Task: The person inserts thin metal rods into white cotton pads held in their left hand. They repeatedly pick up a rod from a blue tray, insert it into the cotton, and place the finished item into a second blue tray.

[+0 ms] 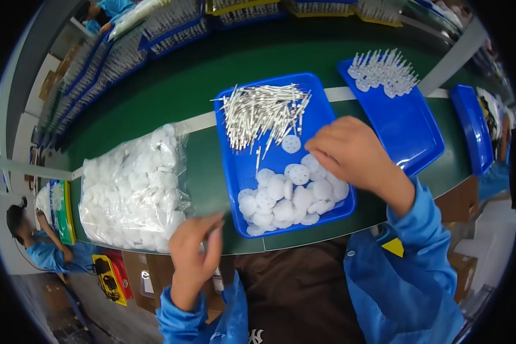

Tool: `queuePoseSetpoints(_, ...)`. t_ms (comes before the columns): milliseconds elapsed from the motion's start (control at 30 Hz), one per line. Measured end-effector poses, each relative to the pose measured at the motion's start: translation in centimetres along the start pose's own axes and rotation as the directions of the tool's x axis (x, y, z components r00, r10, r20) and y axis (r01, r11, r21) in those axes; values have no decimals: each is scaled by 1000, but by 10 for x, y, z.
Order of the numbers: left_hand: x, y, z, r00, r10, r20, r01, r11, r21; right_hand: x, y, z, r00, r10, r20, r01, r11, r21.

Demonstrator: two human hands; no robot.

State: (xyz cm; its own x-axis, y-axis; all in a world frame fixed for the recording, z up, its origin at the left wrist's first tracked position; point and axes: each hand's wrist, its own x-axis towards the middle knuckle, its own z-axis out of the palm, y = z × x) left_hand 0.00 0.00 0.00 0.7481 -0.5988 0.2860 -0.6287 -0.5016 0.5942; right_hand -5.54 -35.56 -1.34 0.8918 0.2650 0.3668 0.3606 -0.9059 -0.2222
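Right grip (352,152) near white discs (284,198)

Brown garment (295,292), lower front: one white mark (255,337), cut off, illegible from where I stand. Brown carton (136,269) under the bench: one pale patch, too small to read.

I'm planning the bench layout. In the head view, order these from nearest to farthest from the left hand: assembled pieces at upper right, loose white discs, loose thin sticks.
From the left hand:
1. Loose white discs: to its right, near end of the middle blue tray.
2. Loose thin sticks: that tray's far end.
3. Assembled pieces: far right, on another blue tray.
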Motion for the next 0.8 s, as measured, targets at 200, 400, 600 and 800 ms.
queuePoseSetpoints(200,92,20,42,951,307,43,-310,948,78,64,33,21,948,-303,98,315,939,-136)
queuePoseSetpoints(400,104,12,44,959,265,99,-275,955,110,91,47,38,853,-330,405,466,830,-305)
queuePoseSetpoints(600,137,11,85,915,335,225,-364,926,98,87,64,27,992,-65,113,77,992,-104)
queuePoseSetpoints(800,155,0,101,913,297,281,-304,953,-21,40,36,-27,957,256,-134,-202,924,326)
